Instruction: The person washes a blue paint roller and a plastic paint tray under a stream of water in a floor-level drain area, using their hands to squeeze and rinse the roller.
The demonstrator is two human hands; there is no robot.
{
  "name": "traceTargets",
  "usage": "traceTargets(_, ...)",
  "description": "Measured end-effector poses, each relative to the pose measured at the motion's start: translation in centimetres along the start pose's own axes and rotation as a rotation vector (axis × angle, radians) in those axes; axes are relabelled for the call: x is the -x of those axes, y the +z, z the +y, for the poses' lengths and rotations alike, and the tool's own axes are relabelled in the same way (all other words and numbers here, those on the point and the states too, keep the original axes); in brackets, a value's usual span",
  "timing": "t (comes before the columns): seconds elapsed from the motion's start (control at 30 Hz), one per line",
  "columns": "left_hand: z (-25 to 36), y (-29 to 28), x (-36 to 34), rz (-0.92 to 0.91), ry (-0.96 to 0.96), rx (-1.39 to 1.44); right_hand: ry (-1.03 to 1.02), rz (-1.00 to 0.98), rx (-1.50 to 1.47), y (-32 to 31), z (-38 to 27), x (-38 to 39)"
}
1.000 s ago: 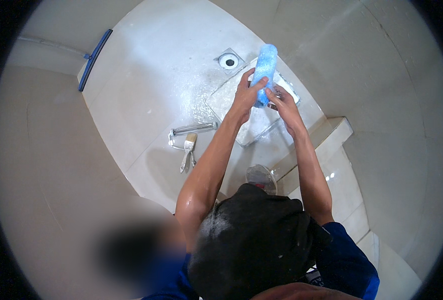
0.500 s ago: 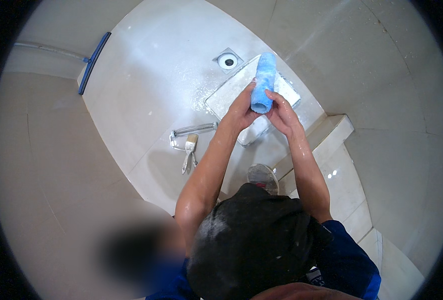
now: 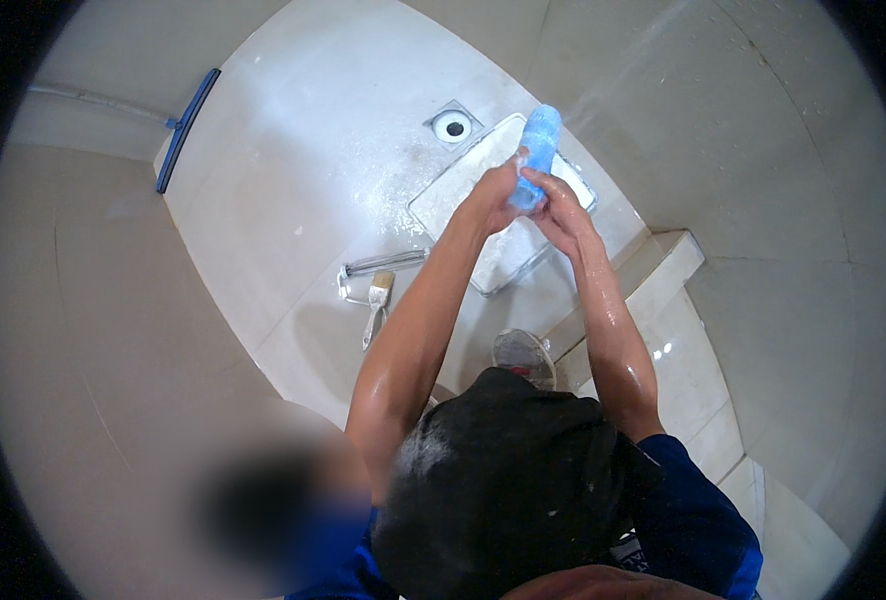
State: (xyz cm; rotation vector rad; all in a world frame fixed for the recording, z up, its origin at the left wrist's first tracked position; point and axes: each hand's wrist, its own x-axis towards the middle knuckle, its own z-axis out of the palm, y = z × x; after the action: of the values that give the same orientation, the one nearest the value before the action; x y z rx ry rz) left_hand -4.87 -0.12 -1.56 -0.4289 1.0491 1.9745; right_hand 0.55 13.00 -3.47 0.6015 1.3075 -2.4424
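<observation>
Both of my hands are closed round a wet blue paint roller cover (image 3: pixel 541 135), held slantwise with its far end up and to the right. My left hand (image 3: pixel 495 197) wraps the left side of its near end. On the other side, my right hand (image 3: pixel 563 215) grips the same end, its thumb across the cover. Both palms are partly hidden. Below lies a shallow, whitish paint tray (image 3: pixel 503 268) on the tiles. Left of my left forearm are a bare roller frame (image 3: pixel 388 262) and a paintbrush (image 3: pixel 379 298) with pale bristles.
A round drain (image 3: pixel 453 125) is set in the wet floor beyond the tray. A blue squeegee (image 3: pixel 188 130) leans at the left wall. At right, a low tiled ledge (image 3: pixel 653 278) meets the wall. A shoe (image 3: pixel 523 356) shows below the tray.
The roller cover has tilted farther to the right, and its open near end is now mostly covered by my fingers. Both hands have shifted slightly along it.
</observation>
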Motion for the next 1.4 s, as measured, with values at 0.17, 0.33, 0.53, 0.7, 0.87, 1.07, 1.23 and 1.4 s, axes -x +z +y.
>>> traceTargets(0.17,-2.8,-1.8,1.7,0.003,0.108,-0.079,0.032,0.089,0.185,0.9,1.0,-0.2)
traceTargets(0.33,-4.3,-2.7,3.0,0.098,0.197,-0.105,0.122,0.141,0.247,2.9,1.0,0.3)
traceTargets(0.53,-4.7,-2.8,4.3,0.267,0.263,-0.509,0.097,0.184,0.180,3.3,1.9,-0.7)
traceTargets(0.7,-7.0,-3.9,2.9,0.503,0.468,-0.939,0.137,0.216,0.007,2.1,3.9,-4.2)
traceTargets(0.87,-7.1,-4.7,3.5,0.527,0.458,-0.904,0.196,0.155,0.020,2.7,4.0,-5.4)
traceTargets(1.07,-5.2,-3.6,6.1,0.510,0.343,-0.811,0.237,0.104,0.037,3.8,4.0,-6.2)
traceTargets(1.23,-6.2,-4.5,5.9,0.571,0.375,-0.970,0.229,0.090,0.066,3.9,4.2,-6.7)
traceTargets(1.4,-5.2,-2.0,7.5,0.556,0.338,-1.067,0.244,0.099,0.074,2.1,4.0,-8.4)
